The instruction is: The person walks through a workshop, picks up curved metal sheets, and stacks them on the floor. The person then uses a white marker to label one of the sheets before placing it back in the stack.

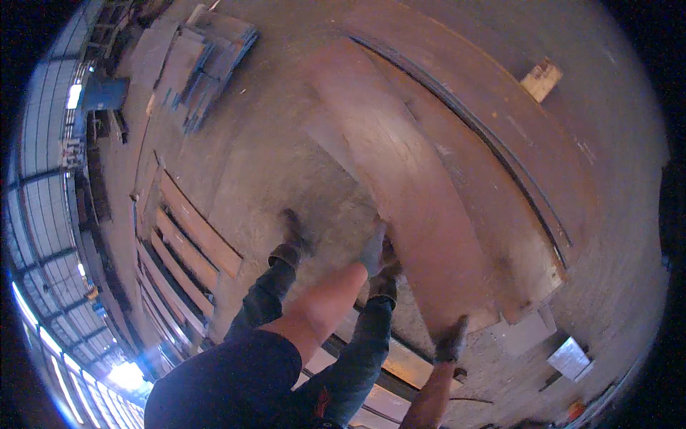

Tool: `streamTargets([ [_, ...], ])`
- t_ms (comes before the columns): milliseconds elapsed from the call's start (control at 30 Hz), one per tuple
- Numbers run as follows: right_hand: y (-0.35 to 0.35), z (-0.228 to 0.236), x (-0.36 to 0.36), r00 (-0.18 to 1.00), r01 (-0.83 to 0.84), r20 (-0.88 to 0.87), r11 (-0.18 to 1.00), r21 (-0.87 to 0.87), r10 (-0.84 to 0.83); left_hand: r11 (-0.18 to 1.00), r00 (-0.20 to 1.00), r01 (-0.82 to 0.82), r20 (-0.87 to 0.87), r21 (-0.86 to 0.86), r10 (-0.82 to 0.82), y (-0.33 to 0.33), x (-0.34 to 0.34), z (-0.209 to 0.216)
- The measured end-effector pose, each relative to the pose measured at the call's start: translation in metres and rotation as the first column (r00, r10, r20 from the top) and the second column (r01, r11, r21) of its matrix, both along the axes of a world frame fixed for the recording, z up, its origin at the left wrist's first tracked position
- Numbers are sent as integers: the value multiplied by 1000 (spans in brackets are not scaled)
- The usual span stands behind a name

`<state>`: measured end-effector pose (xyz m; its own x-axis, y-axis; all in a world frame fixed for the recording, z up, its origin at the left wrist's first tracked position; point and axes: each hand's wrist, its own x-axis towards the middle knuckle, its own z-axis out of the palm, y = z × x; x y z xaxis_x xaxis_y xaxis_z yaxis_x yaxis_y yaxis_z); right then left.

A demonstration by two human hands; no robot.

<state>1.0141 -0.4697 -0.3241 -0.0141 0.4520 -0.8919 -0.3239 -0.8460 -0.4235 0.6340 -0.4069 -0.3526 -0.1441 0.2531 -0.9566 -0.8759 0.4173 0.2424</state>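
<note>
A long, narrow, rust-brown metal plate [418,193] stretches from the upper middle down to the lower right, its near end between my arms. My left hand [374,249], in a grey work glove, is closed on the plate's left edge; the fingers are partly hidden. At the near end, my gloved right hand [451,340] grips the corner, fingers over the top face. Beneath and to the right lies another wide rusty plate [475,186], partly covered by the one I hold.
Dark long bars [464,107] run along the plates' right side. Wooden block [542,79] sits at the upper right. Stacked metal sheets [207,64] lie far left, and several long strips [186,243] on the left floor. My boots [286,250] stand beside the plate. A small pale metal piece [569,358] lies right.
</note>
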Motion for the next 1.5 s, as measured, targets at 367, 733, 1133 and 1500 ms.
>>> streamTargets([
  [367, -89, 188, -148, 981, -103, 154, 989, -111, 119, 984, 979, 99, 165, 147, -123, -99, -72, 79],
  [733, -113, 350, -254, 837, -434, 356, 900, -27, 415, 940, 829, 334, -454, -67, -327, -125, -143, 188],
  [1133, 3, 512, -413, 471, -852, 362, 521, -50, 804, 949, 953, -168, -291, -266, 87, -92, -193, 297],
  [1500, 70, 604, -563, 191, -981, 494, 184, 62, 848, 815, 900, -434, 155, 384, 406, -77, -305, 365],
])
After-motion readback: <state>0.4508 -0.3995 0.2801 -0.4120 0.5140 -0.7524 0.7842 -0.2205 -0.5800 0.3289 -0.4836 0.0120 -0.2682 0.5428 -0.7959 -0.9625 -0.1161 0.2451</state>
